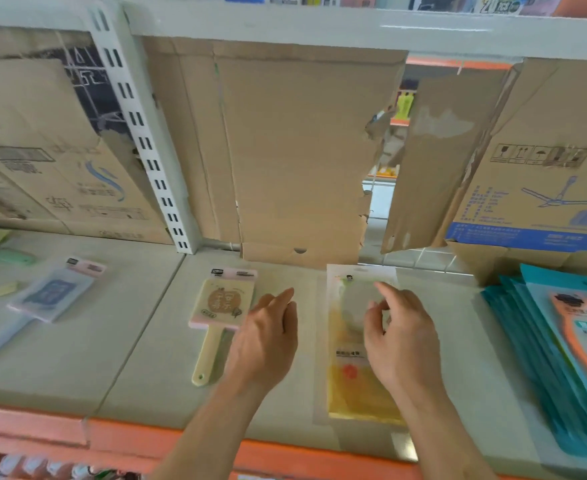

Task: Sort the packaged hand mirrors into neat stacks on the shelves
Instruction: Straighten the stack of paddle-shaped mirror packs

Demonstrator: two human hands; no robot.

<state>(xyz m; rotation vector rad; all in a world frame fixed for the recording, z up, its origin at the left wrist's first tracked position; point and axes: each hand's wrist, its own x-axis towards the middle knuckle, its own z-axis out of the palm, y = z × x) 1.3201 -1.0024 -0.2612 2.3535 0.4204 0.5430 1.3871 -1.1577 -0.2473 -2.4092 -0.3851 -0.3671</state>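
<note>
Landmark: the cream hand mirror, which lies flat in its clear wrap on the grey shelf, handle toward the orange front edge.
Far left of the cream hand mirror: green packs at the picture's edge, too blurred to read.
Left of the cream hand mirror: a blue packaged mirror lies flat and askew, well apart from it, across the seam in the shelf.
Behind and left of the cream hand mirror: a white slotted upright rises from the shelf.
Behind the cream hand mirror: torn cardboard sheets stand as a back wall.
Just right of the cream hand mirror: the left hand, palm down, fingers loosely straight and close together, forefinger pointing to the back; it holds nothing. Whether it touches the mirror's corner cannot be told.
Right of the cream hand mirror, beyond the left hand: a yellow packaged mirror lies flat, lengthwise from the front edge to the back.
Over the yellow pack's right side: the right hand, fingers curled, thumb and forefinger apart above the round mirror face; whether they pinch the wrap cannot be told.
Far right of the cream hand mirror: a fanned stack of teal packs, well apart from the yellow pack.
Behind the teal packs: a cardboard box printed with a ceiling fan.
</note>
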